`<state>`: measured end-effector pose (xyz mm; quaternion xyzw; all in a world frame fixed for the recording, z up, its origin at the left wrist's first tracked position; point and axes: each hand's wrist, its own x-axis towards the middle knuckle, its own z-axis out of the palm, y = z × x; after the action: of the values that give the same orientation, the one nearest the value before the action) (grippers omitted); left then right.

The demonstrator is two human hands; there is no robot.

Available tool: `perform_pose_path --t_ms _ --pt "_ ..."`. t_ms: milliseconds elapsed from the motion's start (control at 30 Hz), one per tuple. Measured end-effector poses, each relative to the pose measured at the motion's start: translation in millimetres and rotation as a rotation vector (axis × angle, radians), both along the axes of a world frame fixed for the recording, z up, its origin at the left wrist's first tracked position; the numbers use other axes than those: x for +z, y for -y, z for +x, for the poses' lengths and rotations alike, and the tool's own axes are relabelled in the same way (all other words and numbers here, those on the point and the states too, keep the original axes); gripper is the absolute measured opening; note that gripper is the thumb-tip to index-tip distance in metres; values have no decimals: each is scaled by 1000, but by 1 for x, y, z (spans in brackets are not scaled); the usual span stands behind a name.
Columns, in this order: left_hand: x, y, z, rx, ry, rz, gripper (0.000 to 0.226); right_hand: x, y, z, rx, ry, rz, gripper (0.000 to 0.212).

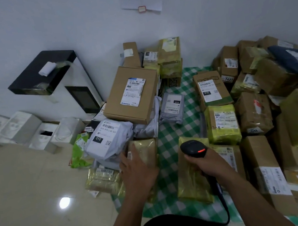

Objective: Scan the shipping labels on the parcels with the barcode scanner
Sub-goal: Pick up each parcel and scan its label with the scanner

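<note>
While parcels (221,121) crowded the green checked cloth (167,139) on the floor, a tape-wrapped parcel (148,149) lay near its left edge under the left hand (137,170), fingers flat on top. The right hand (207,160) gripped the barcode scanner (192,148), fingers curled round its handle.

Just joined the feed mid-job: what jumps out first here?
The right hand grips a black barcode scanner with a red light, low centre. The left hand rests on a tape-wrapped parcel beside it. Labelled cardboard boxes crowd the green checked cloth at right.
</note>
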<state>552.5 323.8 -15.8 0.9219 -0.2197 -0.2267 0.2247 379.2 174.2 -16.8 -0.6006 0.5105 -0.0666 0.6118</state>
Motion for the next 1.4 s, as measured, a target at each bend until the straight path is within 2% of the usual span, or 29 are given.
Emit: perform_pose_path --t_ms 100,267,433,533,633,733,867,967,1033,1100,1167,1233,1300,1400 --pt "11 4 -2 -80 22 -64 127 0 1 -2 -32 17 12 39" --pt "41 23 -8 -248 46 -215 129 19 9 -13 -197 138 15 30" --pt "50 54 -10 -604 73 -291 124 59 22 -30 -390 294 -56 37" --pt "54 74 -16 -829 108 -355 123 79 25 -40 -393 324 -70 31" --pt "57 87 -20 -932 121 -422 119 87 27 -50 -398 314 -81 35" --pt "62 92 -18 -883 57 -442 120 87 28 -57 -445 309 -100 46" --pt "63 93 0 -567 -200 -399 116 86 28 -65 -453 355 -113 57" --pt "65 92 21 -581 -393 -307 99 82 27 -69 -420 379 -121 66" --pt "67 88 30 -598 -397 -298 82 79 25 -67 -409 374 -153 68" --pt "67 85 31 -563 -324 -367 72 78 24 -62 -427 337 -210 66" --pt "68 83 27 -523 -256 -439 65 78 23 -57 -465 316 -244 58" --pt "66 81 25 -533 -219 -461 66 78 23 -53 -512 322 -239 47" --pt "61 79 24 -553 -230 -435 71 77 25 -50 -536 302 -244 45" --pt "61 79 23 -480 -245 -418 71 82 25 -47 -519 248 -313 37"
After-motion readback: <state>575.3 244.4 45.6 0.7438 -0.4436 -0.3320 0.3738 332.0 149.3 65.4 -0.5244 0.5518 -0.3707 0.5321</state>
